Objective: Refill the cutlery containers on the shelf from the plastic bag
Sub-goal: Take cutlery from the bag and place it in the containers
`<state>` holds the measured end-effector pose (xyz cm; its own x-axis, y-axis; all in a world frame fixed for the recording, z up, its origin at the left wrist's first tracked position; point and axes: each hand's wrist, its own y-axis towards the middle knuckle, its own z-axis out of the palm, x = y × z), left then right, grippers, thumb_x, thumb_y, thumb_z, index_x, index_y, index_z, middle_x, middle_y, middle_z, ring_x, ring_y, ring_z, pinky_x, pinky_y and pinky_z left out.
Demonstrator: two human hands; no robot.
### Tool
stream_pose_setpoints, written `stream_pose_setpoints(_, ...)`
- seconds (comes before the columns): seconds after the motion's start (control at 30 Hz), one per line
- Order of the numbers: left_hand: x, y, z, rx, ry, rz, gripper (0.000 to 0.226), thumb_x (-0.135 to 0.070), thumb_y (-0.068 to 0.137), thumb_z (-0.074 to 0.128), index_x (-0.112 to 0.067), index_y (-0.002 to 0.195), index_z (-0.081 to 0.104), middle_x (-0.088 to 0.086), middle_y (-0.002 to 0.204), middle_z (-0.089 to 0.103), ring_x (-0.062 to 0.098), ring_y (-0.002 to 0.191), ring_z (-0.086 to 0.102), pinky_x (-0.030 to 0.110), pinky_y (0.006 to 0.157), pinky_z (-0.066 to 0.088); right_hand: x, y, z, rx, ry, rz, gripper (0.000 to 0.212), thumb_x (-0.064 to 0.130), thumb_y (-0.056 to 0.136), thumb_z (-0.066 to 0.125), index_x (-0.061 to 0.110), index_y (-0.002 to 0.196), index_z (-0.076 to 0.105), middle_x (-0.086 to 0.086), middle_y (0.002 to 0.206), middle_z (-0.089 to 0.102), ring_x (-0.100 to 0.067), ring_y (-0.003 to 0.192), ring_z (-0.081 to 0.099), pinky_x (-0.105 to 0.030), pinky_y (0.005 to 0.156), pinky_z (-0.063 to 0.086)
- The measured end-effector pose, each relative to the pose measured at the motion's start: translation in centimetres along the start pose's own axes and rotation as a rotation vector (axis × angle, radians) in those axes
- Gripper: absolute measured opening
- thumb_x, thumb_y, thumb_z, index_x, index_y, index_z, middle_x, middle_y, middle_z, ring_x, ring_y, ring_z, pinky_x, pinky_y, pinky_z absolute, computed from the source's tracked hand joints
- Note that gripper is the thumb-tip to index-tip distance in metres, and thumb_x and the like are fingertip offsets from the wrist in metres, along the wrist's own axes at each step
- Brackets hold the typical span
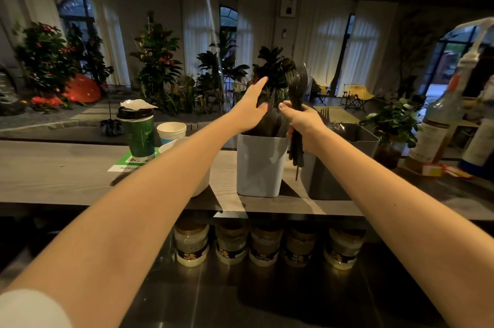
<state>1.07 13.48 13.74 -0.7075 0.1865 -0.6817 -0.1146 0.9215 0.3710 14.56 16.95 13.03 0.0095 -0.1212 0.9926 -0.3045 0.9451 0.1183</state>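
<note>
Woodgrain shelf (66,167); right hand (304,122) grasps black plastic cutlery (296,87); left hand (251,106) flat, released

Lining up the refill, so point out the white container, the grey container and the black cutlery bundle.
white container (259,164): head view, front wall.
grey container (323,183): head view, lower front wall.
black cutlery bundle (296,84): head view, spoon heads at the top.

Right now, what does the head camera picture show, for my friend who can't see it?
The right hand grips a bunch of black cutlery beside the white container on the shelf, while the open left hand reaches over it.
</note>
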Motion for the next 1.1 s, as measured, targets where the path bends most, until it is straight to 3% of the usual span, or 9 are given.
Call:
stream_pose_setpoints(0.1,-0.6,0.2,1.1,0.073,0.1,0.043,0.046,-0.014,0.104,0.028,-0.012,0.149,0.023,0.005,0.156,0.022,0.019,0.144,0.017,0.022,0.112,0.013,-0.1,-0.1,0.4,0.034,0.023,-0.04,0.006,0.02,0.091,0.061,0.016,0.088,0.059,-0.003,0.067,0.052,-0.012,0.049,0.04,-0.023,0.047,0.037)
stream_pose_setpoints(0.23,0.1,0.3,1.2,0.016,0.585,-0.123,0.041,-0.026,0.104,0.025,-0.011,0.135,0.047,0.013,0.132,0.054,0.029,0.118,0.05,0.037,0.098,0.036,0.1,-0.1,0.5,-0.025,-0.145,-0.092,0.009,0.019,0.089,0.063,0.011,0.092,0.06,-0.001,0.068,0.054,-0.01,0.053,0.044,-0.018,0.045,0.04)
stream_pose_setpoints(0.3,0.1,0.5,1.0,-0.008,0.69,-0.101,0.039,-0.025,0.102,0.027,-0.02,0.137,0.043,0.007,0.131,0.055,0.029,0.116,0.05,0.041,0.099,0.032,0.3,-0.2,0.5,-0.076,-0.175,-0.16,0.013,0.022,0.09,0.062,0.016,0.079,0.058,0.001,0.066,0.054,-0.011,0.056,0.048,-0.02,0.048,0.04)
stream_pose_setpoints(0.47,-1.1,2.0,0.3,-0.164,0.132,-0.006,0.043,-0.028,0.104,0.022,-0.015,0.139,0.042,0.006,0.141,0.047,0.025,0.131,0.04,0.034,0.107,0.027,1.0,-0.4,-0.6,-0.198,0.143,-0.049,0.02,0.022,0.094,0.055,0.017,0.076,0.049,0.0,0.068,0.049,-0.009,0.047,0.037,-0.018,0.041,0.036)
stream_pose_setpoints(0.63,-1.3,3.8,0.6,0.045,0.335,-0.028,0.051,-0.013,0.101,0.031,-0.016,0.151,0.019,0.007,0.155,0.027,0.024,0.139,0.031,0.036,0.114,0.027,0.4,-0.3,-1.1,-0.141,0.056,-0.02,0.019,0.022,0.093,0.057,0.018,0.076,0.051,-0.002,0.075,0.054,-0.01,0.049,0.038,-0.02,0.047,0.038)
stream_pose_setpoints(0.77,-0.6,4.8,1.3,0.066,0.309,-0.056,0.048,-0.008,0.1,0.036,-0.015,0.147,0.031,0.014,0.142,0.045,0.021,0.091,0.06,0.026,0.075,0.048,-0.2,-0.2,-1.2,-0.104,0.002,-0.01,0.016,0.025,0.093,0.058,0.018,0.079,0.054,-0.005,0.086,0.058,-0.011,0.056,0.042,-0.022,0.052,0.04)
stream_pose_setpoints(0.87,-0.3,4.9,0.9,-0.049,0.321,0.036,0.032,-0.013,0.098,0.043,-0.012,0.126,0.059,0.011,0.106,0.066,0.02,0.075,0.059,0.025,0.064,0.047,-0.4,-0.1,-1.4,-0.085,-0.001,-0.017,0.016,0.026,0.093,0.058,0.018,0.079,0.054,-0.006,0.086,0.057,-0.011,0.055,0.042,-0.022,0.051,0.04)
stream_pose_setpoints(0.97,-0.3,4.0,-0.1,-0.093,0.365,0.1,0.036,-0.029,0.098,0.044,-0.007,0.094,0.072,0.0,0.056,0.053,0.012,0.048,0.042,0.025,0.054,0.036,-0.5,-0.3,-1.5,-0.086,0.014,-0.009,0.017,0.026,0.093,0.057,0.019,0.078,0.052,-0.002,0.075,0.052,-0.01,0.054,0.04,-0.022,0.053,0.04)
stream_pose_setpoints(1.1,-0.7,1.6,-0.5,0.015,0.424,0.113,0.053,-0.041,0.098,0.043,-0.014,0.053,0.047,-0.002,0.046,0.035,0.014,0.045,0.036,0.027,0.056,0.034,-0.5,-0.7,-1.3,-0.096,0.018,-0.007,0.018,0.026,0.093,0.057,0.019,0.077,0.052,-0.001,0.073,0.051,-0.01,0.055,0.041,-0.022,0.055,0.041)
